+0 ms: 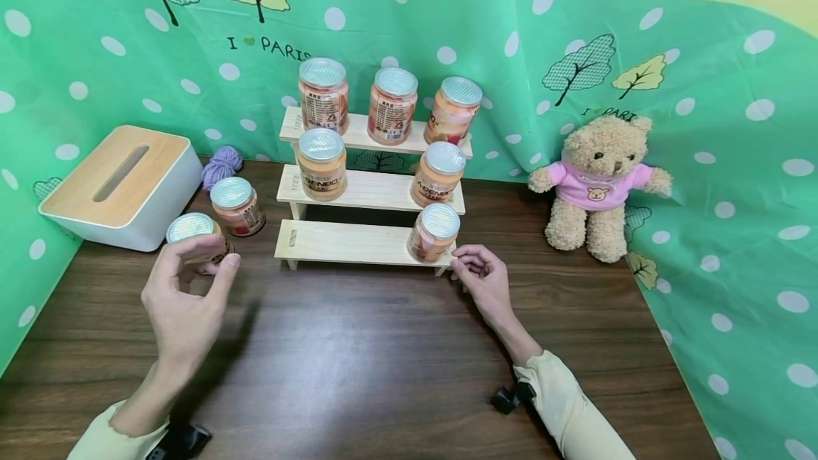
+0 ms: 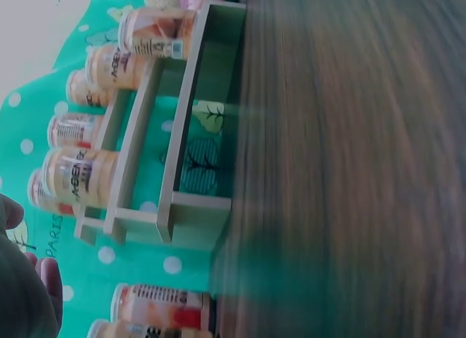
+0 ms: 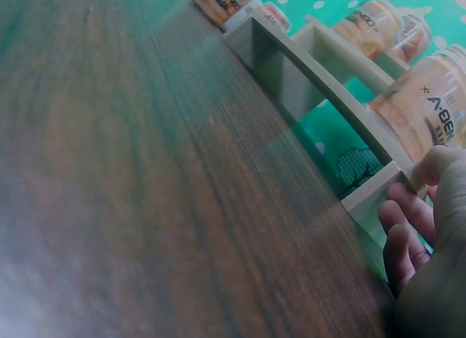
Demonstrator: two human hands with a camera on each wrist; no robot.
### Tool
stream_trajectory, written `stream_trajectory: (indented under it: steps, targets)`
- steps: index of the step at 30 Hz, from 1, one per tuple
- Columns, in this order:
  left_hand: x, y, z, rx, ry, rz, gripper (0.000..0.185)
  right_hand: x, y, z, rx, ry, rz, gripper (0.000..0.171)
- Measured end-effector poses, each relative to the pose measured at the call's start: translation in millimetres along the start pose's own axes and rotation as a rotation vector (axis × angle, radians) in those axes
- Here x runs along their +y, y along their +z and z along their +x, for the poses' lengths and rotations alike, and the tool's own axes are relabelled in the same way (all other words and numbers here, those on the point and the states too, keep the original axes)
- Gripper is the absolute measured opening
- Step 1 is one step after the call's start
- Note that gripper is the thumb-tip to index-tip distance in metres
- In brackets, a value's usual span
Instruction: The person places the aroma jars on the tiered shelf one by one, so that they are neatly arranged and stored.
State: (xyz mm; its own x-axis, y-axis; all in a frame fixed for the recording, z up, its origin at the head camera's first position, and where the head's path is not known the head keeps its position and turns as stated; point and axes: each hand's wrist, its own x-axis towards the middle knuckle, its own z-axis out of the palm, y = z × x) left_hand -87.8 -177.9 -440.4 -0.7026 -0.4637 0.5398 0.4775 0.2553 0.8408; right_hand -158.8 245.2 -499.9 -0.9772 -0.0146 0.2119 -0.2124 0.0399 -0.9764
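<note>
My left hand (image 1: 185, 304) is raised over the table's left side, fingers curved and thumb spread apart, with nothing between them. In the head view it overlaps a lidded jar (image 1: 190, 226) with orange contents; a second jar (image 1: 238, 208) stands just behind. With its fingers curled, my right hand (image 1: 483, 281) grips the right end of the bottom step of a three-step wooden display rack (image 1: 345, 241). Close by its thumb, a jar (image 1: 434, 234) stands upright on that step. In the right wrist view, the fingers (image 3: 409, 210) lie against the rack's end.
Two jars stand on the middle step, at left (image 1: 322, 165) and right (image 1: 438, 176). Three more line the top step, one in the middle (image 1: 393, 108). A tissue box (image 1: 124, 187) and purple yarn ball (image 1: 222, 165) are at left, a teddy bear (image 1: 601, 187) at right.
</note>
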Motion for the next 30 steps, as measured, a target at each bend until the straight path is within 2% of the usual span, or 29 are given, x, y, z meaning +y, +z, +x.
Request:
stream_trajectory:
  steps: [10,13,17,25,30]
  targets:
    - [4.0,-9.2,10.0,0.11,-0.009,0.136,0.03,0.6,0.1,-0.1,-0.003,-0.005,0.004,0.019]
    - [-3.3,-15.2,10.9,0.123,-0.003,0.197,0.032,0.3,0.3,0.2,-0.004,-0.004,0.0,0.019]
    - [-17.0,-23.6,12.1,0.136,-0.004,0.261,0.035,-0.1,0.7,0.3,-0.002,-0.003,0.001,0.019]
    - [-16.6,-25.0,15.8,0.12,-0.069,0.334,0.041,0.1,0.9,-0.1,-0.001,-0.005,0.012,0.019]
    - [-25.6,-26.4,15.3,0.101,-0.118,0.351,0.046,0.9,0.1,0.5,-0.003,-0.002,0.013,0.019]
